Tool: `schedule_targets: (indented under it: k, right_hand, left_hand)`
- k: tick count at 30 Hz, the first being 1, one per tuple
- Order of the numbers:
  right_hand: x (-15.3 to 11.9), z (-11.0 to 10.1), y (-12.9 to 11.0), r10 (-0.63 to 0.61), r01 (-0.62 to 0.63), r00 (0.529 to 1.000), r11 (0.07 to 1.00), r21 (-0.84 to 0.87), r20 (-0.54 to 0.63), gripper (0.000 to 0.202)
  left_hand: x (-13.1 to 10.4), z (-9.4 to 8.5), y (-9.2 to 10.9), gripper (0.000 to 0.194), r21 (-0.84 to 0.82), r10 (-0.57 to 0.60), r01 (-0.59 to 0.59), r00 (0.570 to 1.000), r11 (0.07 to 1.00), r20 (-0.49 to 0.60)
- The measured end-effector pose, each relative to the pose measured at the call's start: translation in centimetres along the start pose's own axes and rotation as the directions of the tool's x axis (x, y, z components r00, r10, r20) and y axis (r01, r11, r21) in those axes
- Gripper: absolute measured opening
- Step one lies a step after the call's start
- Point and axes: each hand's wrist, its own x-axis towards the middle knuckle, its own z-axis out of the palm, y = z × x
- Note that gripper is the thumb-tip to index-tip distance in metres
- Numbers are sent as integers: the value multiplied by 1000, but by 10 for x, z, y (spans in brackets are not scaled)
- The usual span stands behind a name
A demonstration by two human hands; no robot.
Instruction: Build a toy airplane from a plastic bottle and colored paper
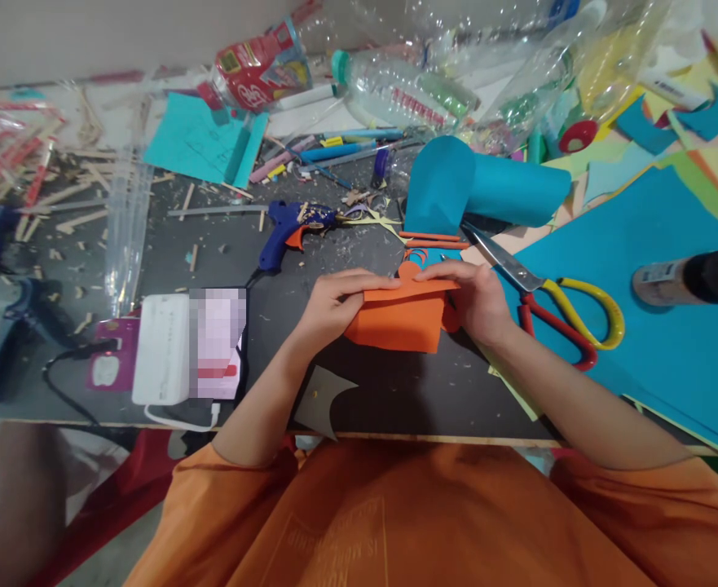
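Both my hands hold a folded sheet of orange paper just above the dark table top. My left hand grips its left end, thumb below and fingers along the top fold. At the right end, my right hand pinches the same fold, its fingertips near the middle. A small rounded orange piece shows behind the fold, and another beside my right palm. Beyond the paper lie thin orange paper strips and a rolled blue paper piece. Scissors with red and yellow handles rest right of my right hand.
A blue glue gun lies at the left with its cord. White power bank and phone sit near the front edge. Plastic bottles crowd the back. Large blue paper covers the right, with a dark-capped bottle on it.
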Motion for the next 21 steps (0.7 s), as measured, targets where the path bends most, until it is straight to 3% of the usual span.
schedule_targets:
  k: [5,10,12,14,21]
  right_hand:
    - [-1,2,-9,-31,34,999,971,-236,17,27]
    - [-1,4,-13,-45,44,999,963,-267,0,25]
    - [-1,4,-11,-70,65,998,958,-279,-9,22]
    - [-1,3,-9,-90,86,996,953,-290,-3,19]
    - [-2,1,-3,-118,114,993,952,-284,3,14]
  left_hand:
    - [0,-1,-1,42,18,57,-57,998,998,-11]
    - [-2,-6,-1,28,-136,-86,88,996,987,17]
    - [-3,-7,-2,34,-218,-119,124,992,968,35]
    - [-2,-6,-2,43,-208,-193,193,981,959,16]
    - [4,-2,-3,37,-225,-349,340,937,913,-3]
